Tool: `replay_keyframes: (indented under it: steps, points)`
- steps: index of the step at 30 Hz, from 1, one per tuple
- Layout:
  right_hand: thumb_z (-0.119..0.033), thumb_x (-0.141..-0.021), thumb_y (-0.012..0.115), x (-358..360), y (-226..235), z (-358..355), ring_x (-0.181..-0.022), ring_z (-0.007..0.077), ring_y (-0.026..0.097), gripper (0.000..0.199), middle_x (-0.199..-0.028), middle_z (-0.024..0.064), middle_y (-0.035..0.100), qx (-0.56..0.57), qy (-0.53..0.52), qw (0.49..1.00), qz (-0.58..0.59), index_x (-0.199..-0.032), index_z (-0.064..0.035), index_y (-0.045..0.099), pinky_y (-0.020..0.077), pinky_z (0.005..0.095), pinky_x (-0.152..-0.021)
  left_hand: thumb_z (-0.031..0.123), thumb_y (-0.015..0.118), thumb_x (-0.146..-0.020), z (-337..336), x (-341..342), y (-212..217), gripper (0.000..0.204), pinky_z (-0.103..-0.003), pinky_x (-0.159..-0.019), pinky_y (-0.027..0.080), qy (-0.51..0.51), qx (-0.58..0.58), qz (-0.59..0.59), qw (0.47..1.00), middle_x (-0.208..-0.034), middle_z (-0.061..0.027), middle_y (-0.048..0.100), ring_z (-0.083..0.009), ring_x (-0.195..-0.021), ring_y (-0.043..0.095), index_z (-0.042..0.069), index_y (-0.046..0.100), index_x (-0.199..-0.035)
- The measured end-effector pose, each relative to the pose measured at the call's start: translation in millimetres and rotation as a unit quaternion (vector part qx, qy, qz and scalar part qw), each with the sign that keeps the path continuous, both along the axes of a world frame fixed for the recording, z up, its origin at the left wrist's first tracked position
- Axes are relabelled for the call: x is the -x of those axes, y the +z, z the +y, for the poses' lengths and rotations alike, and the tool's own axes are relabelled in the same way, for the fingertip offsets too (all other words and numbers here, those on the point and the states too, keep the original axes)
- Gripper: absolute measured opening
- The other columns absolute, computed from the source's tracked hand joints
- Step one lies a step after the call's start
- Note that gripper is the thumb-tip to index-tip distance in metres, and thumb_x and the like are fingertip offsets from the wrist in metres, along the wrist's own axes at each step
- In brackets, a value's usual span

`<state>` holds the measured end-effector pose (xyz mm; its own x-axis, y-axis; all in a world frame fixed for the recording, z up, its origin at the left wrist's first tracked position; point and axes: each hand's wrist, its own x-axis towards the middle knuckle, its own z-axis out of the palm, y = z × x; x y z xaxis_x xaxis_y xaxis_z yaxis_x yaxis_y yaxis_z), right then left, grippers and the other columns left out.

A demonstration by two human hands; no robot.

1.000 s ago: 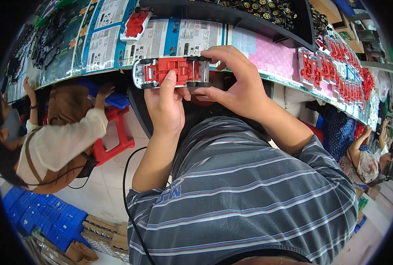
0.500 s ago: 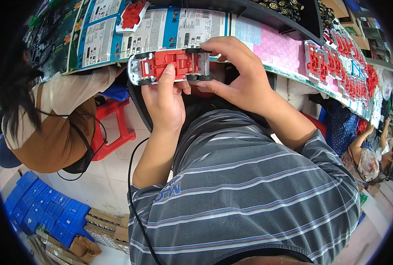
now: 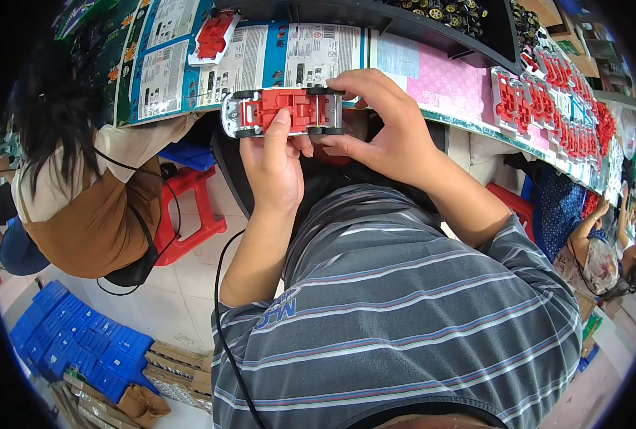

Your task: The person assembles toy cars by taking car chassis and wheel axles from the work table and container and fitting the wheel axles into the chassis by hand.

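Observation:
I hold a red and white toy car (image 3: pixel 283 111) upside down at the front edge of the workbench (image 3: pixel 403 79), its red chassis and black wheels facing me. My left hand (image 3: pixel 271 161) grips it from below, with the thumb pressed on the red underside. My right hand (image 3: pixel 382 132) clasps the car's right end, fingers curled over the top by the rear wheels.
Printed cardboard sheets (image 3: pixel 189 61) cover the bench, with a second red car part (image 3: pixel 214 36) on them. A tray of black wheels (image 3: pixel 439 11) sits behind. Rows of red parts (image 3: pixel 546 100) lie to the right. A co-worker (image 3: pixel 89 193) sits left by a red stool (image 3: pixel 189 214). Blue trays (image 3: pixel 75 343) lie on the floor.
The view has shifted, so the car and both hands sit a little lower. The co-worker at left has leaned in closer. My grip on the car is unchanged.

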<state>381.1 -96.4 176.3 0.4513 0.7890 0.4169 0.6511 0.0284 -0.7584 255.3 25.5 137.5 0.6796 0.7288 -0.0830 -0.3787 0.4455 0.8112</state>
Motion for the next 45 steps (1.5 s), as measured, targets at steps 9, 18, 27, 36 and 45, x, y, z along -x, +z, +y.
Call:
replay_keyframes:
  steps: [9,18,27,36,45]
  points:
    - [-0.007,-0.063,0.086,-1.0,-1.2,0.7,-0.107,0.0350,0.062,0.060,-0.115,0.0164,0.063,0.018,-0.001,1.000,0.010,-0.118,-0.0025,0.061,0.0527,0.0384,-0.091,0.014,0.058,-0.098,0.3,-0.5,-1.6,0.020,-0.025,-0.051,0.044,-0.001,0.018,0.014,1.000,-0.098,-0.0095,0.067,-0.0115,-0.067,0.058,0.002,0.057,-0.115]
    - [-0.009,-0.065,0.086,-5.8,-4.6,6.5,-0.106,0.0339,0.063,0.059,-0.116,0.0157,0.062,0.022,0.010,1.000,0.018,-0.118,-0.0028,0.061,0.0530,0.0386,-0.090,0.016,0.057,-0.097,7.7,-4.9,-7.2,0.019,-0.026,-0.051,0.043,-0.001,0.005,0.044,0.999,-0.095,-0.0079,0.066,-0.0129,-0.063,0.056,0.005,0.057,-0.113]
    - [-0.023,-0.076,0.085,-67.2,-21.5,-17.1,-0.096,0.0174,0.064,0.057,-0.118,0.0079,0.065,0.031,-0.131,0.985,0.105,-0.123,-0.0017,0.061,0.0531,0.0315,-0.079,0.017,0.058,-0.099,34.6,-17.4,-13.6,0.020,-0.028,-0.055,0.044,-0.032,-0.004,0.090,0.995,-0.097,-0.0084,0.066,-0.0137,-0.063,0.054,0.004,0.057,-0.114]
    - [-0.017,-0.075,0.083,-78.4,-25.8,-20.6,-0.087,0.0220,0.063,0.052,-0.106,0.0111,0.062,0.108,-0.192,0.975,0.000,-0.121,-0.0038,0.062,0.0525,0.0326,-0.074,0.016,0.063,-0.098,56.1,-66.1,-9.7,0.021,-0.027,-0.056,0.057,-0.094,-0.058,0.149,0.983,-0.090,-0.0113,0.070,-0.0135,-0.062,0.065,-0.001,0.061,-0.109]
    - [-0.016,-0.076,0.080,-84.2,-25.2,-24.1,-0.090,0.0305,0.064,0.051,-0.111,0.0159,0.061,0.121,-0.193,0.973,0.027,-0.120,-0.0008,0.061,0.0546,0.0385,-0.079,0.022,0.069,-0.095,67.0,-82.2,-1.1,0.023,-0.025,-0.047,0.053,-0.136,-0.167,0.293,0.932,-0.075,-0.0060,0.065,-0.0101,-0.052,0.060,-0.001,0.067,-0.097]
